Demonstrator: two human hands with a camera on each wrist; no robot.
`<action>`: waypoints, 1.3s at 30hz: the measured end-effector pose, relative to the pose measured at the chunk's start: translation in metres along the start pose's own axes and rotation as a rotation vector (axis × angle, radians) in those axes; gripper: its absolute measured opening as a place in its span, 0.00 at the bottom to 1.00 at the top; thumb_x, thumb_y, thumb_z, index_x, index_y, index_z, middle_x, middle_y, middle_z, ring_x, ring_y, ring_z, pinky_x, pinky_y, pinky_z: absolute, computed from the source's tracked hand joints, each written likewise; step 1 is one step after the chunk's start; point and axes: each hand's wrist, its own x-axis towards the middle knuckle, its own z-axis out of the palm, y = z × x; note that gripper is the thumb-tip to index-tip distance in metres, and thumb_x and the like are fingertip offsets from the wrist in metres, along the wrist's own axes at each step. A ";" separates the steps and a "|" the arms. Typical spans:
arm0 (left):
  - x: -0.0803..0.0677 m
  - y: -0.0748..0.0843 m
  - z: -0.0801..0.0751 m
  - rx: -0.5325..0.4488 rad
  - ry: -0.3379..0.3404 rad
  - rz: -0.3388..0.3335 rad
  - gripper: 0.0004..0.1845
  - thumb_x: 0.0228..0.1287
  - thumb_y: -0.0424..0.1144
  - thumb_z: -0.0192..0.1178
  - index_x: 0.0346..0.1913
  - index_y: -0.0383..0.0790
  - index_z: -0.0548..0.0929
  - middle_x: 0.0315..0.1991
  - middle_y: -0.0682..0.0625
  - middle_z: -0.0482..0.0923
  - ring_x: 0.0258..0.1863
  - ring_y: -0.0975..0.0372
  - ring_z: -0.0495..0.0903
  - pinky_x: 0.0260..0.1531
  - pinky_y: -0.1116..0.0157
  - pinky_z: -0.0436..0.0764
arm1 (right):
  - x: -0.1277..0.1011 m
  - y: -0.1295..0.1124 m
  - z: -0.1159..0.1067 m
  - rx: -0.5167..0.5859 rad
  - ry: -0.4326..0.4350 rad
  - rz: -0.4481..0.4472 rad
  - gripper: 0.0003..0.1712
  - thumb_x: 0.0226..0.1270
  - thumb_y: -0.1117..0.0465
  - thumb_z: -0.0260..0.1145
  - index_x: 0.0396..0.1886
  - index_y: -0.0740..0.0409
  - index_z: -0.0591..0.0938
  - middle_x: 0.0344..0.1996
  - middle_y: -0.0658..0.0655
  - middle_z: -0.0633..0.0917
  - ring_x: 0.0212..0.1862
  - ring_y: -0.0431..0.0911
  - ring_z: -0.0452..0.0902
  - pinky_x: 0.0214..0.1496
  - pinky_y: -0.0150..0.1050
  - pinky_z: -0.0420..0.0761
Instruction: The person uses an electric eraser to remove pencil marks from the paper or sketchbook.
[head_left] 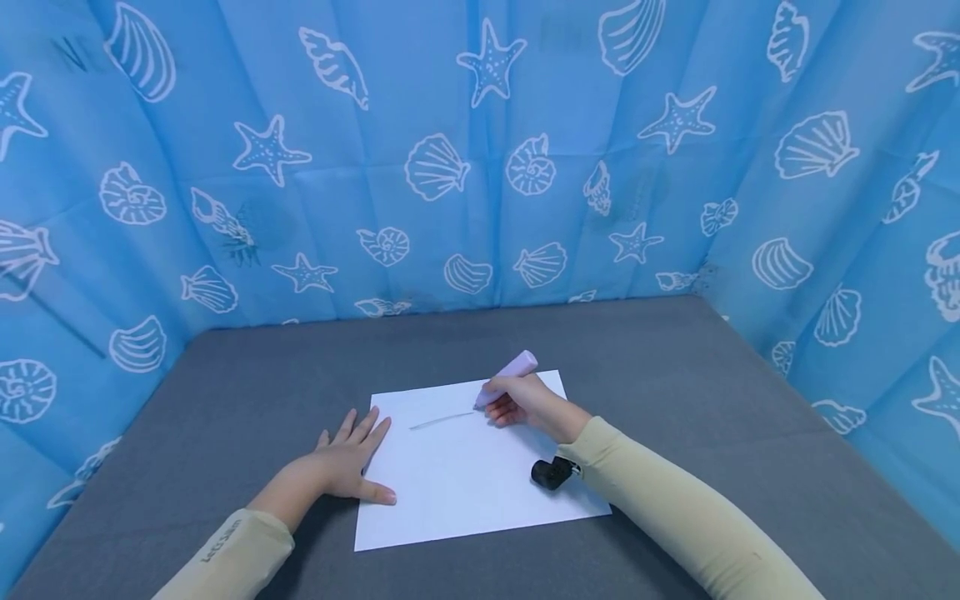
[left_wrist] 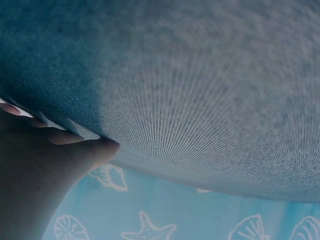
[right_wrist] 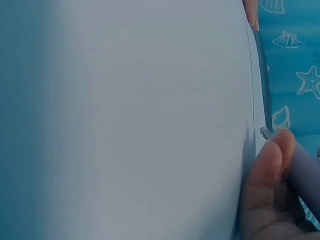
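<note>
A white sheet of paper (head_left: 457, 492) lies on the grey cloth surface. My right hand (head_left: 528, 402) pinches a thick lilac marker (head_left: 517, 365) between thumb and fingers, its tip down at the paper's upper part. A thin grey line (head_left: 441, 420) runs from near the paper's upper left to the marker's tip. My left hand (head_left: 345, 462) rests spread, palm down, at the paper's left edge, with the thumb on the sheet. The left wrist view catches that hand's fingers (left_wrist: 95, 152) on the cloth; in the right wrist view the marker (right_wrist: 302, 172) is gripped close to its tip.
A small black camera (head_left: 551, 473) sits under the right wrist, over the paper's lower right. Grey cloth (head_left: 675, 375) covers the table around the sheet. A blue curtain (head_left: 450, 225) with white shells and starfish hangs along the back and both sides.
</note>
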 end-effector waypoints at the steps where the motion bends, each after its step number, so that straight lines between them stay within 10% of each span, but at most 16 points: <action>1: 0.000 0.000 0.000 0.004 -0.005 -0.001 0.67 0.41 0.75 0.65 0.76 0.36 0.50 0.77 0.36 0.37 0.73 0.36 0.32 0.61 0.30 0.38 | 0.000 0.001 -0.001 0.009 -0.004 -0.003 0.12 0.65 0.63 0.61 0.41 0.70 0.78 0.20 0.57 0.79 0.20 0.43 0.74 0.24 0.32 0.78; 39: 0.004 -0.006 0.005 -0.004 0.023 -0.004 0.69 0.38 0.77 0.65 0.77 0.37 0.50 0.77 0.38 0.37 0.74 0.37 0.31 0.62 0.31 0.37 | 0.002 -0.001 0.010 -0.072 0.034 -0.002 0.11 0.63 0.63 0.65 0.38 0.69 0.78 0.17 0.56 0.77 0.17 0.41 0.71 0.21 0.31 0.75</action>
